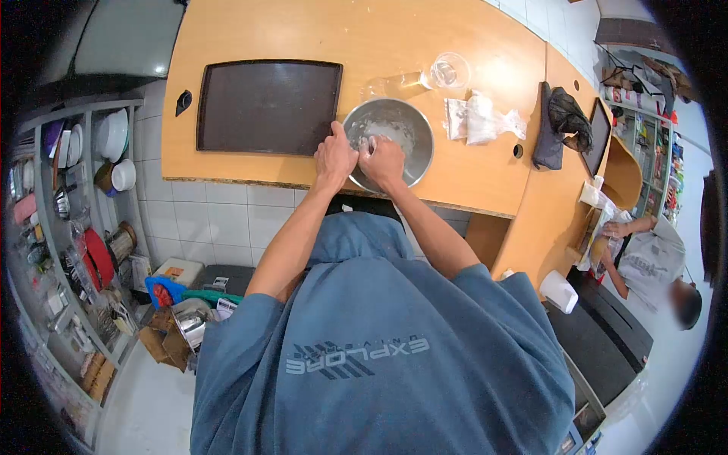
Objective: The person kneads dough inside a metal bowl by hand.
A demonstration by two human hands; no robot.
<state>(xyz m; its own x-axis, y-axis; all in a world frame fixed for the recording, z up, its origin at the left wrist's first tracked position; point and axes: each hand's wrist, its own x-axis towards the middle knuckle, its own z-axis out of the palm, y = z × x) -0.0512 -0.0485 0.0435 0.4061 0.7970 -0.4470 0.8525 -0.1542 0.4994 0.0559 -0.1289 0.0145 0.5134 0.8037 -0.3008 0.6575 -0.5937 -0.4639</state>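
A metal bowl (418,144) with whitish, wet-looking stuff inside stands near the front edge of the wooden table (265,26). My left hand (335,158) is at the bowl's left rim, its fingers curled against it. Inside the bowl is my right hand (383,161), fingers bent together over the white stuff; whatever they hold is hidden. Left of the bowl lies a dark rectangular tray (267,106). Behind the bowl are a clear bottle lying on its side (398,85) and a clear plastic cup (450,70). Plastic bags of white powder (481,120) lie to the right.
Dark cloth and a black bag (569,120) lie farther right, beside a second dark tray (597,136). A white container (559,292) stands near the right table edge. Another person (652,258) handles a package at the far right. Shelves (76,227) line the left side.
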